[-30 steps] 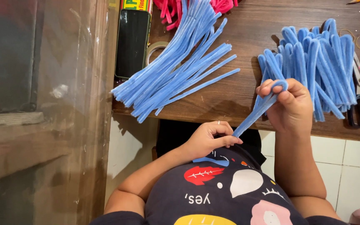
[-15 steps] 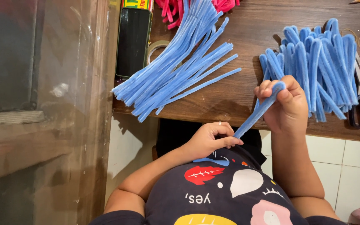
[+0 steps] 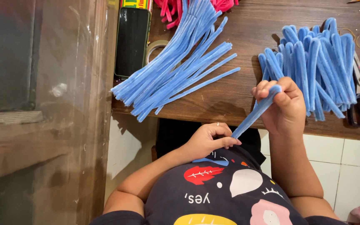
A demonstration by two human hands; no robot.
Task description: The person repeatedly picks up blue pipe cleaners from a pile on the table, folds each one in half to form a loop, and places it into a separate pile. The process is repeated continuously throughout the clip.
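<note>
A folded blue pipe cleaner (image 3: 253, 118) spans both hands just off the tabletop (image 3: 238, 93) edge. The right hand (image 3: 286, 110) has its grip closed on the bend; the left hand (image 3: 207, 141) pinches the loose ends. Keeping both legs even and taut should sharpen the fold. Folded pipe cleaners (image 3: 313, 66) lie beside, straight pipe cleaners (image 3: 176, 71) farther left.

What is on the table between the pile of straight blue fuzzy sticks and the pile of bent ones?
In the head view, only bare brown table lies between the straight blue sticks and the bent ones.
</note>
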